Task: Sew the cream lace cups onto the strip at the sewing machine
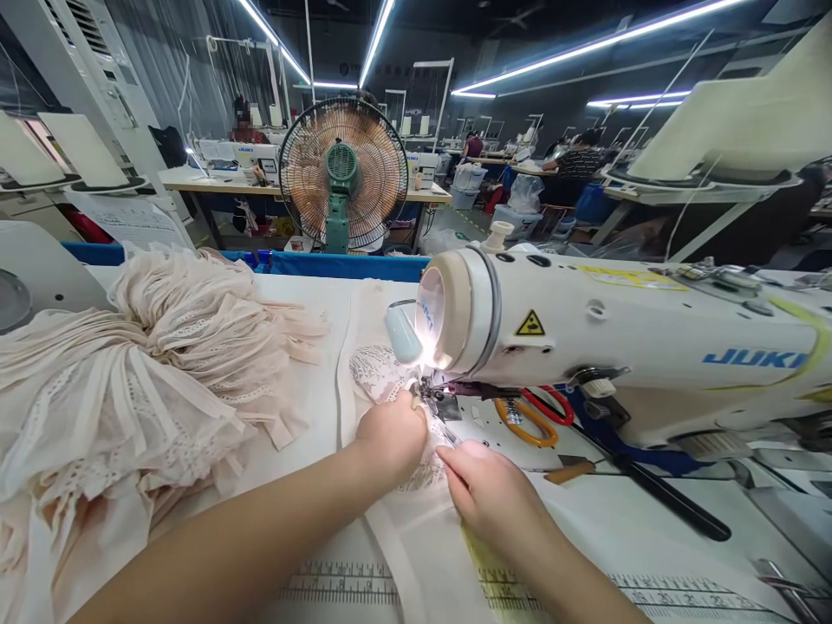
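Holding lace [426,473] — both hands [393,438] [490,487]; bin [512,224] — bag [525,193] atop.

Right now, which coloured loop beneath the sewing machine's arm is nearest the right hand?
The orange loop is nearest the right hand; the red loop lies farther off, up and right in view.

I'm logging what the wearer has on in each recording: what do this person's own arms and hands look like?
The left hand and right hand are both bare, without gloves. The left forearm and right forearm show no sleeve, watch, bracelet or marking within the picture. The upper arms are out of view.
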Motion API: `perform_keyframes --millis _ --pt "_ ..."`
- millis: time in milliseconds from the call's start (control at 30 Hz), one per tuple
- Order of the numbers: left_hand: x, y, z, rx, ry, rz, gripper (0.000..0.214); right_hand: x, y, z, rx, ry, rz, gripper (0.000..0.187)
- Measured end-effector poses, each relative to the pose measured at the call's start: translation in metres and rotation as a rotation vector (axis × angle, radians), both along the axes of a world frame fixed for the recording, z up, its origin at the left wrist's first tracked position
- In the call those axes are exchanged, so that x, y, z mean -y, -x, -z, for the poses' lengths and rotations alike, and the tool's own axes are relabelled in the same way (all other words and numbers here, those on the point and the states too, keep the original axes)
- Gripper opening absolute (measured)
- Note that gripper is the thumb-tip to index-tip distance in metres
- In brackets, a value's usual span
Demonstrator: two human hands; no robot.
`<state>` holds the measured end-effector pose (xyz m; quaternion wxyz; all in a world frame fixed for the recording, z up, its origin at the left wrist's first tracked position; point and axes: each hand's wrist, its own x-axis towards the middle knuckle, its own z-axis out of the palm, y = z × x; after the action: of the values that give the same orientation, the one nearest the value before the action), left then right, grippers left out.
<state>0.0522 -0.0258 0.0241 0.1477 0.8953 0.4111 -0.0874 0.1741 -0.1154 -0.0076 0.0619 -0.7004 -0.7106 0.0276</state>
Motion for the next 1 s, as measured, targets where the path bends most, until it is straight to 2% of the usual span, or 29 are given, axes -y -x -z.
perform_keyframes --millis 100,367,633,833,1000 --pt "-0.001 -0.001 0.002 -0.037 -0.053 0.036 0.032 -0.003 0.001 -0.002 0.041 0.024 0.013 0.027" --pt "-0.004 -0.003 0.006 0.010 -0.065 0.017 0.026 -0.010 0.006 -0.009 0.110 0.146 0.048 0.026" --pt "-0.009 -0.004 0.008 0.017 -0.060 -0.001 0.027 -0.014 0.009 -0.007 0.174 0.081 0.071 0.023" --pt "-0.013 -0.004 0.010 0.043 -0.055 -0.025 0.027 -0.014 0.008 -0.001 0.074 -0.042 0.109 0.023" --pt "-0.013 -0.004 0.012 0.069 -0.060 -0.031 0.027 -0.013 0.010 -0.004 0.183 0.010 0.080 0.018"
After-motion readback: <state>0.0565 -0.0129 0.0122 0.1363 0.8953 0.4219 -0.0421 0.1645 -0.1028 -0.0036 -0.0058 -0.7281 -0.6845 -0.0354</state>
